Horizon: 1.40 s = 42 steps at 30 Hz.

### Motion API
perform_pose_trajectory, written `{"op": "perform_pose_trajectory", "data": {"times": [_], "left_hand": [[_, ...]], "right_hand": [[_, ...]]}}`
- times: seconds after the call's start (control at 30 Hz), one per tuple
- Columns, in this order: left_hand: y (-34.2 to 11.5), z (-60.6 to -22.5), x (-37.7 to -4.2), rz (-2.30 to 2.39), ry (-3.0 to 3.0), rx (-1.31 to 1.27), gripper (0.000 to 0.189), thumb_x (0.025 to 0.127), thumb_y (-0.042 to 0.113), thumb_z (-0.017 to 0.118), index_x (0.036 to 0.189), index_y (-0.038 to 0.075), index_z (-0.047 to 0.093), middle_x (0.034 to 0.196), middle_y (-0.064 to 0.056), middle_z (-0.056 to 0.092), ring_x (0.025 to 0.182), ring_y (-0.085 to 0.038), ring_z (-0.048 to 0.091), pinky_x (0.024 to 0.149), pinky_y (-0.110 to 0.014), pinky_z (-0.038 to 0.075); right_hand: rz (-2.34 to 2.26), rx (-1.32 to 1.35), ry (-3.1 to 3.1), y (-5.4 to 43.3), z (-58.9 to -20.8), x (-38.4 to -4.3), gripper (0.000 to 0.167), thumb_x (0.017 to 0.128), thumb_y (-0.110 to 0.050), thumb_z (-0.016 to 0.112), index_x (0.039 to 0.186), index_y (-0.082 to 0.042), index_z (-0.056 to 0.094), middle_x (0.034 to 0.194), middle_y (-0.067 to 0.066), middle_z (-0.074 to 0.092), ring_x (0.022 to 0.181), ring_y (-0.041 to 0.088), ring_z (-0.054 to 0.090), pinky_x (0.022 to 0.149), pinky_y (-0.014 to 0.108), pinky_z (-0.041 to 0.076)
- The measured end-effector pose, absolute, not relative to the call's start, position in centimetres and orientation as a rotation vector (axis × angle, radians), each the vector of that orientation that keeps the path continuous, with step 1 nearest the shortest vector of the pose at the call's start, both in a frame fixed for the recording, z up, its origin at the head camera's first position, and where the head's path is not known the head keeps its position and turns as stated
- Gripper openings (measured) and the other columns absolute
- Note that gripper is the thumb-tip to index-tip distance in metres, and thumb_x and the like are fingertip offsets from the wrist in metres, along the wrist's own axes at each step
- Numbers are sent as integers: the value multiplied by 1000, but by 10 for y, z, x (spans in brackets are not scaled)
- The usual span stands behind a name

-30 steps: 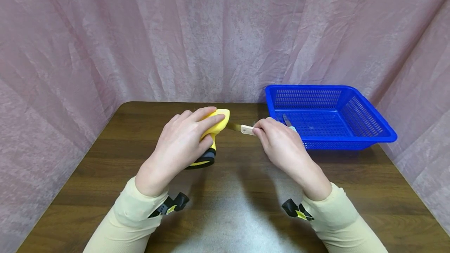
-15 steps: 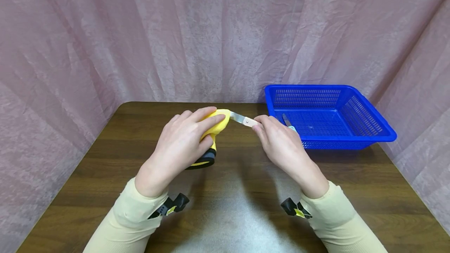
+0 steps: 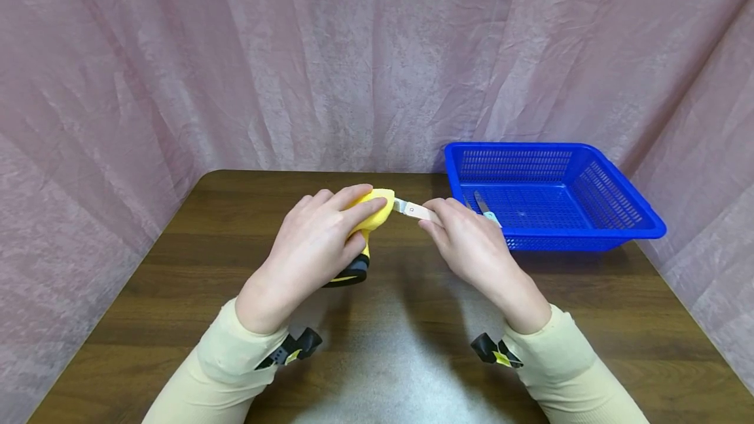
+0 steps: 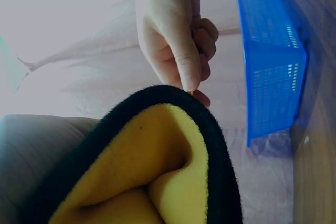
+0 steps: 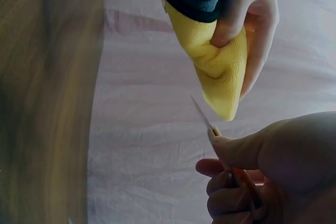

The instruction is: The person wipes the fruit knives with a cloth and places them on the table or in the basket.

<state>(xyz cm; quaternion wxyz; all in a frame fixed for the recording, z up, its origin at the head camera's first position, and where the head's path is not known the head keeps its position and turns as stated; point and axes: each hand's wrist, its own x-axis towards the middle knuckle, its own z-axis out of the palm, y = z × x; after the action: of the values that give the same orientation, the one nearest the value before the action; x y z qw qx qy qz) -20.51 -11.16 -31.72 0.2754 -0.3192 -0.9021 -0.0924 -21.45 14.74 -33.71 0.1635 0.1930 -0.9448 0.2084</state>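
Observation:
My left hand (image 3: 312, 241) grips a bunched yellow cloth item (image 3: 374, 216) with a grey band and a black-edged, sleeve-like opening; thumb and fingers lie on either side of it. The left wrist view looks into the yellow lining (image 4: 123, 158) of that opening. My right hand (image 3: 477, 244) holds a knife (image 3: 415, 211) by its pale handle, thumb along it. Its blade (image 5: 201, 112) points at the cloth's folded end, overlapping it in the head view and showing beside its tip in the right wrist view. Both hands are raised over the wooden table (image 3: 235, 214).
A blue plastic basket (image 3: 554, 233) with slotted walls stands at the back right, just beyond my right hand. Inside lies a knife (image 3: 487, 210) with a light blue handle, and another thin blade tip (image 3: 468, 203) shows beside it. A pink curtain (image 3: 377, 64) hangs behind the table.
The left hand and cloth have shifted slightly right and nearer to me. The knife tilted up, then lowered somewhat, its blade turning bright, and more of its handle shows now.

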Motion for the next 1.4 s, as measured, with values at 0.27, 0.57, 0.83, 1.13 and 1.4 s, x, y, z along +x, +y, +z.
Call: {"op": "perform_pose_trajectory", "data": {"times": [0.27, 0.57, 0.83, 1.13, 1.4], "left_hand": [[-103, -324, -203, -208, -2375, -912, 58, 86, 6, 77, 140, 26, 77, 141, -6, 72, 82, -30, 64, 70, -37, 49], [-101, -327, -203, -168, -2384, -925, 55, 85, 7, 79, 138, 25, 78, 141, -5, 72, 85, -30, 67, 73, -39, 52], [-102, -328, -203, -152, -2376, -928, 55, 85, 7, 78, 137, 24, 78, 141, -5, 72, 84, -30, 65, 72, -39, 51], [-105, -326, -205, -164, -2380, -906, 55, 85, 6, 77, 136, 24, 80, 140, -5, 73, 83, -31, 66, 71, -40, 51], [-110, -323, -207, -194, -2422, -872, 56, 85, 5, 76, 138, 24, 79, 141, -4, 73, 85, -31, 65, 69, -39, 49]], "right_hand": [[561, 595, -2726, 146, -337, -212, 20, 110, -25, 69, 123, -11, 77, 95, 1, 69, 78, 23, 62, 66, 47, 54], [560, 600, -2721, 144, -336, -208, 18, 109, -24, 71, 122, -13, 77, 96, 0, 69, 78, 21, 61, 65, 46, 53], [574, 592, -2710, 143, -335, -208, 19, 108, -25, 74, 122, -14, 78, 96, 0, 70, 77, 22, 61, 64, 46, 53], [588, 598, -2698, 144, -334, -208, 19, 109, -26, 71, 122, -14, 79, 96, -1, 70, 78, 23, 63, 65, 47, 53], [608, 596, -2698, 145, -332, -208, 19, 110, -27, 71, 122, -15, 79, 94, -2, 69, 78, 22, 62, 65, 46, 52]]}}
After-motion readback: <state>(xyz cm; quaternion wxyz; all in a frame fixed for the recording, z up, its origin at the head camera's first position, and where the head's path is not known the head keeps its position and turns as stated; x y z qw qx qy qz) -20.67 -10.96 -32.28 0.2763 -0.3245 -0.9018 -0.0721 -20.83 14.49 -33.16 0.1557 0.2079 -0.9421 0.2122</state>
